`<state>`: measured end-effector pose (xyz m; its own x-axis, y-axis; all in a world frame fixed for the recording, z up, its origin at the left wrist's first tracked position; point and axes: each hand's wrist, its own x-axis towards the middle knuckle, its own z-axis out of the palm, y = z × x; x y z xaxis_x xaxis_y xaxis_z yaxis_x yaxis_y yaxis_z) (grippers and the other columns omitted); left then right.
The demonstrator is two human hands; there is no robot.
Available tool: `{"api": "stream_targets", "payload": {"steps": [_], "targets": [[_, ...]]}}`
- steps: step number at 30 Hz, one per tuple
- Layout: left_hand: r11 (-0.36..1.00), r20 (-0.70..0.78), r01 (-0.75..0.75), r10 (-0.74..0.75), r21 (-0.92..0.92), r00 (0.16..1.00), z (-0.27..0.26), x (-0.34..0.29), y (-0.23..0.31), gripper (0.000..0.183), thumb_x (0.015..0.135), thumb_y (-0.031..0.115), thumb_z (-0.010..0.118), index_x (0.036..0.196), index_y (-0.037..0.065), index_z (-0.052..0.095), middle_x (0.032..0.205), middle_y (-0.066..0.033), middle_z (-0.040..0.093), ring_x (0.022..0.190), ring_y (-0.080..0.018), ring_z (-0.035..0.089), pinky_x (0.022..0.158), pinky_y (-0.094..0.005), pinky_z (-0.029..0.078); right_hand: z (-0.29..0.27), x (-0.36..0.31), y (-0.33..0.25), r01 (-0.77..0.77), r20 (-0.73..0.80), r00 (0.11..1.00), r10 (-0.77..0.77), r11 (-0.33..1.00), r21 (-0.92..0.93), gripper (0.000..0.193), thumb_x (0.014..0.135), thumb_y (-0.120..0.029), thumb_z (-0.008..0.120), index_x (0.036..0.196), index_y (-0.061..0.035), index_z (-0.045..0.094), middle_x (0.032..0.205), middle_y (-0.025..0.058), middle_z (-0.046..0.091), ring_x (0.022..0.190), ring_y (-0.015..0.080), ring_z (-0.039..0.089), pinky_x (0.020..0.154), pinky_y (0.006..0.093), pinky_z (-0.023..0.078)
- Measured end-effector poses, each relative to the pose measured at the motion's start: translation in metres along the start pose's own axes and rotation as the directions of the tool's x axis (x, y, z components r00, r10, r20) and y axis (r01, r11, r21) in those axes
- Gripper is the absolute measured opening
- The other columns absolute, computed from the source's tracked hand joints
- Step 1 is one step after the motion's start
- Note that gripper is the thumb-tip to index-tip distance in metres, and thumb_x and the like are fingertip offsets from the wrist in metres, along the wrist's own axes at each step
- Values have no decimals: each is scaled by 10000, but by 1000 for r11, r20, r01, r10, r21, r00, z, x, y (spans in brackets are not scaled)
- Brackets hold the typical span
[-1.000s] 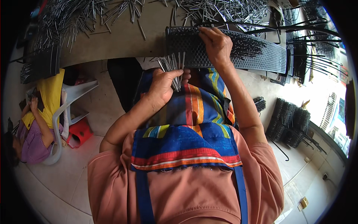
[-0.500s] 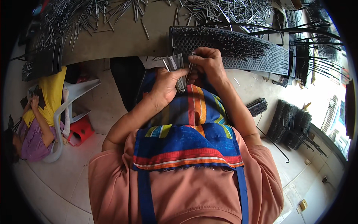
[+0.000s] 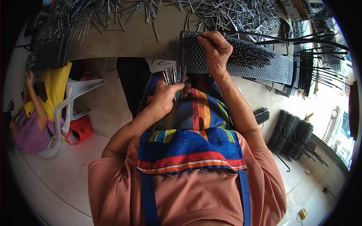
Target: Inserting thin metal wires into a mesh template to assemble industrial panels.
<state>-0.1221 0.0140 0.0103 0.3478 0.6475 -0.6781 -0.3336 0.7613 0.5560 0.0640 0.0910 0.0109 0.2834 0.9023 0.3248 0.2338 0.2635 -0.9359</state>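
Rods point(image 3: 174, 75), a fanned bundle of slim metal lengths, stand upright in a worker's left hand point(image 3: 166, 96) at the upper centre of the frame, thumb closed across them and ends jutting above the grip. The right hand point(image 3: 218, 51), which half a second earlier was pinching beside the bundle, has now risen to the upper left corner of a perforated grey panel point(image 3: 196, 56), its fingertips drawn together at the edge. Whether a rod sits between those fingertips cannot be told. For the work, the shift appears to put the right hand's part at the panel, while the left serves as holder of the supply.

The panel stretches from the upper centre toward the right of the frame, dark tips point(image 3: 250, 54) crowding the middle of its honeycomb of holes; bare holes show at its left end and along its lower right.

Behind, loose rods point(image 3: 241, 19) lie heaped on the worktop point(image 3: 124, 45) along the top of the frame. A striped apron point(image 3: 188, 150) covers the worker's lap and chest. At far left, a co-worker point(image 3: 36, 128) sits in a pale chair point(image 3: 56, 124) beside a red bin point(image 3: 80, 130); at right, dark bundles point(image 3: 290, 130) rest on the floor.
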Motion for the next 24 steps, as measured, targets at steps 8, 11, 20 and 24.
{"api": "stream_targets", "payload": {"steps": [8, 11, 20, 24], "targets": [[996, -30, -26, 23, -90, 999, 8, 10, 11, 166, 807, -56, 623, 968, -22, 647, 870, -154, 710, 716, -227, 694, 594, -326, 550, -3, 3, -3, 21, 77, 997, -18, 999, -41, 91, 759, 59, 710, 845, 34, 696, 805, 40, 664, 722, 80, 595, 643, 207, 462], [995, -53, -12, 7, -100, 999, 7, 13, 11, 163, 808, -55, 630, 968, -28, 641, 870, -160, 709, 723, -234, 698, 605, -332, 555, -1, 1, 3, 76, 93, 993, -68, 994, -83, 105, 754, 48, 713, 857, 33, 699, 808, 58, 674, 710, 93, 608, 635, 217, 470], [987, -45, 42, -49, -155, 998, 7, 23, 11, 179, 811, -79, 615, 984, -32, 621, 883, -181, 702, 756, -263, 706, 652, -343, 569, 11, 2, 2, 213, 198, 971, -136, 871, -443, 131, 744, -21, 733, 873, -11, 709, 726, 94, 629, 613, 167, 628, 554, 285, 481], [977, -91, -3, -17, -211, 996, 3, 31, 11, 201, 807, -101, 600, 997, -38, 619, 891, -186, 698, 766, -286, 706, 666, -364, 580, 9, -1, 1, 251, 238, 961, -143, 812, -526, 136, 755, -50, 729, 887, -23, 711, 732, 114, 638, 612, 174, 628, 560, 287, 481]]}}
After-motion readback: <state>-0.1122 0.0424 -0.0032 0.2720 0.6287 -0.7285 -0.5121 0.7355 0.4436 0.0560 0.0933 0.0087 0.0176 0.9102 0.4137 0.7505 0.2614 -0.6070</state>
